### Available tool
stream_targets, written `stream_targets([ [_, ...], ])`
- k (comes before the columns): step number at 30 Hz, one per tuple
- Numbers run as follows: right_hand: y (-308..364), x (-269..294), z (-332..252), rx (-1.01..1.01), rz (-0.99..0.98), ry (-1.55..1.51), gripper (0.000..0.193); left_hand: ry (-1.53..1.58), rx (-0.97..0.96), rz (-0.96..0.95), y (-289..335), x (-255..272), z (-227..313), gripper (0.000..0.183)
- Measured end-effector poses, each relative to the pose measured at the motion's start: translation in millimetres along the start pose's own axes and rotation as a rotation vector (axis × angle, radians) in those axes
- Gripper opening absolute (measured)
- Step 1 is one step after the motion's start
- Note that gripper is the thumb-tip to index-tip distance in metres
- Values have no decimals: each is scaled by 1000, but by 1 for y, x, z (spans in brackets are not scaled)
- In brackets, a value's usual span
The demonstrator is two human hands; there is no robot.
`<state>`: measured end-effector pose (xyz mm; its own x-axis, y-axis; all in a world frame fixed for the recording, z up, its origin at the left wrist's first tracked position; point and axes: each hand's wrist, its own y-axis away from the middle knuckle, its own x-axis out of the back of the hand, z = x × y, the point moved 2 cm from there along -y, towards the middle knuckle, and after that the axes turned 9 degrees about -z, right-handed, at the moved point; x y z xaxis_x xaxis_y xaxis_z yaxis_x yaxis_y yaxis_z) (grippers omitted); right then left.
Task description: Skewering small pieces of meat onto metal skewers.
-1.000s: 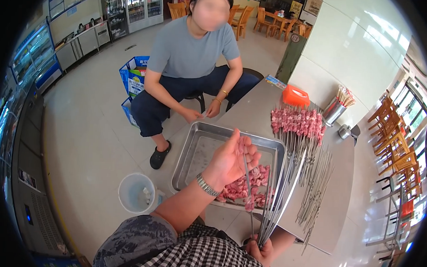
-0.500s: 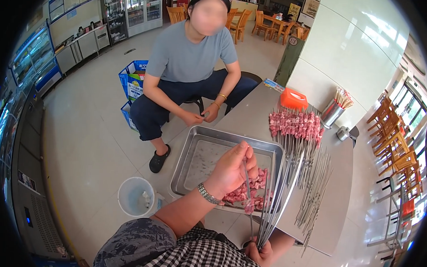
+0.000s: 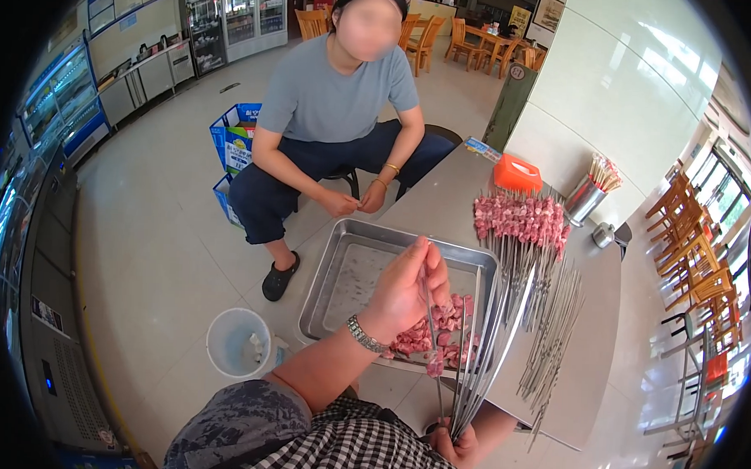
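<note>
My left hand [image 3: 407, 289], a metal watch on its wrist, hovers over a steel tray [image 3: 341, 262] and pinches the top of a thin metal skewer [image 3: 429, 319]. One raw meat cube [image 3: 435, 365] is threaded low on that skewer. Loose raw meat pieces [image 3: 451, 316] lie in the tray's near right corner. At the bottom edge my right hand [image 3: 457, 448] grips the lower ends of a bundle of bare skewers [image 3: 483, 354], which fan up over the tray's right rim.
Loaded meat skewers [image 3: 521, 219] and bare skewers [image 3: 554, 323] lie on the grey table [image 3: 589, 382]. An orange box [image 3: 516, 173] and a metal cup of sticks [image 3: 588, 196] stand behind. A person [image 3: 339, 101] sits across. A white bucket [image 3: 238, 341] is on the floor.
My left hand dipped toward the meat, then rose again along the skewer. A meat cube now sits low on the skewer. My right hand and the bundle stayed put.
</note>
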<state>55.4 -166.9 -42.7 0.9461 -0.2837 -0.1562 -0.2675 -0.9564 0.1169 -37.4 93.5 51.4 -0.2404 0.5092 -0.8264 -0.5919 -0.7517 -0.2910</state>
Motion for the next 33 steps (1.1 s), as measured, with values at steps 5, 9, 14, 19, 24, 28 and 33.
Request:
stream_targets([
  [5, 0, 1, 0, 9, 5, 18, 17, -42, 42, -39, 3, -3, 2, 40],
  [9, 0, 1, 1, 5, 13, 46, 18, -26, 67, -56, 5, -3, -1, 42],
  [14, 1, -1, -3, 4, -6, 3, 18, -73, 19, -56, 9, -9, -4, 42],
  [19, 4, -4, -7, -72, 15, 19, 19, -173, -53, -15, 10, -12, -4, 41],
  [24, 7, -4, -5, -77, 20, -12, 20, 72, -76, -80, 6, -4, 1, 38],
  [28, 6, 0, 0, -22, 1, 52, 20, 223, -77, -62, -1, 1, 9, 36],
  [33, 6, -5, -7, -45, -9, 29, 20, 341, 9, -49, 0, 6, 8, 36],
])
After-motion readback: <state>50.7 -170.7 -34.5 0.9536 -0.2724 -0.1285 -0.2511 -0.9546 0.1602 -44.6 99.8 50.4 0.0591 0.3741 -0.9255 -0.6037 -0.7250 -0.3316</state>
